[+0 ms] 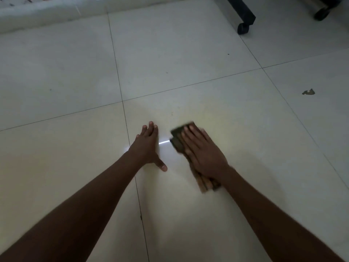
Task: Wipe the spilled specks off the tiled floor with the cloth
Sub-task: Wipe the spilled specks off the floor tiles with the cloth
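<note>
Pale glossy tile floor [188,53], thin dark grout lines crossing it. Far left at top, a whitish raised edge [37,14] bounds the floor. Left tiles wide open, only a tiny speck [50,89] there.

Left hand [148,146] flat on the floor, palm down, fingers stretched forward, thumb out to the side, holding nothing; it sits just right of a lengthwise grout line. A small bright glint on the tile lies between the two hands.

Right hand [203,152] pressed flat on top of a cloth [177,138], fingers laid out over it, not curled round it. Cloth is dark olive-brown, folded, lying on the tile; its front corner sticks out past the fingertips and its rear end shows under the wrist. Hand and cloth slightly blurred.

Ahead of the hands, open tile with two small dark specks [167,72], one further off toward the top right. Right side, well apart from the cloth, a ragged brownish scrap [308,92] on the floor. Top right, black furniture legs on caster wheels [243,28] close off that corner
</note>
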